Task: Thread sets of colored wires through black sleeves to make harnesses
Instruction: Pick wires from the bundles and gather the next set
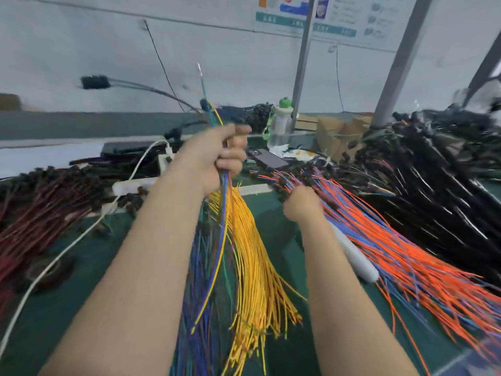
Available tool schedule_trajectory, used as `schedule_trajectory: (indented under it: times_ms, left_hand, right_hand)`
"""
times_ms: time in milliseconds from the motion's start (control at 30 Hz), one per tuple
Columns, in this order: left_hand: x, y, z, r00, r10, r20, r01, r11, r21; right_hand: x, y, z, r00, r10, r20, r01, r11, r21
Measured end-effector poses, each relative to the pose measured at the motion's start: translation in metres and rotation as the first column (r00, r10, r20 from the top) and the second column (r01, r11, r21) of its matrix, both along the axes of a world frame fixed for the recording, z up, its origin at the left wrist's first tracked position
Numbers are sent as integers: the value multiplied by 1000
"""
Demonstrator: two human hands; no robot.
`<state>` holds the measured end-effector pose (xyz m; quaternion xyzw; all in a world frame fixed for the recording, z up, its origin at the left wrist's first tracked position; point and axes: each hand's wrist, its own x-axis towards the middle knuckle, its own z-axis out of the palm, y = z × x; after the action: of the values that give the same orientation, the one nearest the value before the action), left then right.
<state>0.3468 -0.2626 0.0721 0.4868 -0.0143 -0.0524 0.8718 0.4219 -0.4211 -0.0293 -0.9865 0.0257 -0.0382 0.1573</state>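
Left hand (217, 156) is up off the table in a tight fist, thumb over the top, clamped around a thin set of wires (222, 202), blue, yellow and green. Their tips poke up above the knuckles and the long tails hang down past the forearm. A blurred black plug (95, 82) on a dark lead arcs in from the upper left toward that fist. Right hand (301, 204) sits lower and well apart, knuckles toward us, fingers buried in the orange and blue wires (393, 253), so I cannot tell whether it grips anything. Down on the green table (273, 213), yellow wires (252, 253) fan out between the two arms, with blue wires (195, 308) just beside them. A big heap of black sleeves (433, 172) fills the right side, and dark red wires (40, 213) lie on the left. A white cable (81, 234) runs from a power strip (130, 184), and a white handle (355, 256) lies along the orange pile. Further back are a phone (268, 158), a water bottle (280, 126) with a green cap, cardboard boxes (333, 126), grey posts (303, 63) and a poster (325, 17) on the pale wall.
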Motion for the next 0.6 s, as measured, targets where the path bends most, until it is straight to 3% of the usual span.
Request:
schedule_trajectory:
  times_ms: [100, 233, 600]
  left_hand:
    - [28, -20, -43, 987, 52, -149, -38, 994, 99]
    - [49, -31, -81, 965, 51, -257, -42, 998, 38]
    - [58, -30, -98, 941, 102, -322, -65, 990, 123]
  right_hand:
    - [17, 6, -12, 995, -3, -100, -6, 996, -89]
    - [29, 15, -23, 978, -74, -194, 74, 997, -10]
    - [41, 14, -31, 973, -183, -143, 193, 979, 61]
